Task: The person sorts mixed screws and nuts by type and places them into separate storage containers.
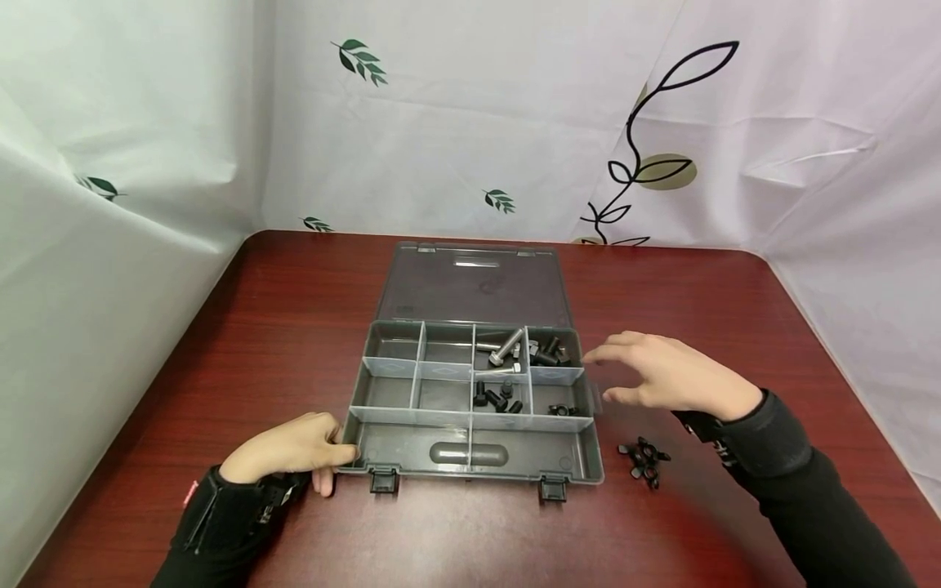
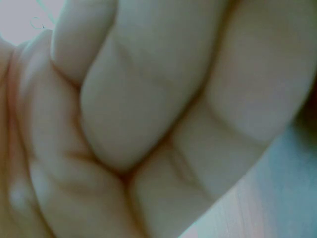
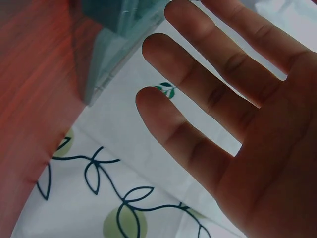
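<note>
A grey plastic compartment box (image 1: 413,418) lies on the table with its lid (image 1: 474,286) folded back. My left hand (image 1: 294,447) holds the front left corner of the box, thumb on its wall. Curled fingers fill the left wrist view. Beside the right wall hovers my right hand (image 1: 662,371), its fingers (image 3: 193,74) spread and holding nothing. Silver hex bolts (image 1: 506,347) lie in one back compartment, dark bolts (image 1: 547,353) in the back right one. Short black screws (image 1: 497,398) and small black wing nuts (image 1: 563,410) lie in middle-row compartments.
Several black wing nuts (image 1: 644,461) lie in a loose pile on the reddish-brown table (image 1: 309,327), right of the box. Two latches (image 1: 384,480) stick out at the box's front. White patterned cloth (image 1: 441,122) borders the table at the back and sides.
</note>
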`<control>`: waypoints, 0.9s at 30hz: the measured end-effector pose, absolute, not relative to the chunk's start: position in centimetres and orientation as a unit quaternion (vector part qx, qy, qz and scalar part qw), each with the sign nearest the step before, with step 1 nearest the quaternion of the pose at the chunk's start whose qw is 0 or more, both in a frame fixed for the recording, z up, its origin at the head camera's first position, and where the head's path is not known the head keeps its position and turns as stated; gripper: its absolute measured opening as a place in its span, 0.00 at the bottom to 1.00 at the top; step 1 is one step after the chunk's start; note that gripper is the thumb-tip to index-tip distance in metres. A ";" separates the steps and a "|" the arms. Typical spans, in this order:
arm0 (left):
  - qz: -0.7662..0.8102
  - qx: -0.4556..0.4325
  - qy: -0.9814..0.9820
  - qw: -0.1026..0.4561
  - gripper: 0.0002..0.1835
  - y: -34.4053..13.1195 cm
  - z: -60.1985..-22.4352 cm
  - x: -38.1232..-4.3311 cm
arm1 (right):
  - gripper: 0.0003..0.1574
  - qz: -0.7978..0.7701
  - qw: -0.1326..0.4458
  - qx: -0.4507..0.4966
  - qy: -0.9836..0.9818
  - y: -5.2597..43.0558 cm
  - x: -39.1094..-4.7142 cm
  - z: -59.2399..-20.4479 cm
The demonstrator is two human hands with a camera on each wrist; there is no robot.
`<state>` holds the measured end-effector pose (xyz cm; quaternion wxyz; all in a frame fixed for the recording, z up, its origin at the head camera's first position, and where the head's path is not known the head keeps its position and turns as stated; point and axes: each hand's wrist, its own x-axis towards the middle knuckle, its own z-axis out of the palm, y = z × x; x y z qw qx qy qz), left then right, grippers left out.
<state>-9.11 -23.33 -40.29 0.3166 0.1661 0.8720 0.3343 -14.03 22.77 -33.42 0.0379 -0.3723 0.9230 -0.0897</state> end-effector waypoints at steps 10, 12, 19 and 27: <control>0.333 0.168 0.873 0.314 0.13 -23.4 -40.4 -9.2 | 0.28 -0.094 0.057 -0.347 0.931 25.0 -13.1 -34.0; 0.333 0.168 0.873 0.315 0.13 -23.3 -40.4 -9.1 | 0.29 -0.095 0.063 -0.341 0.933 25.3 -12.9 -34.1; 0.342 0.170 0.867 0.319 0.12 -23.5 -40.5 -9.1 | 0.29 -0.094 0.060 -0.328 0.938 26.2 -12.5 -34.7; 0.341 0.169 0.869 0.317 0.13 -23.5 -40.5 -9.1 | 0.29 -0.094 0.068 -0.323 0.939 27.0 -12.0 -34.9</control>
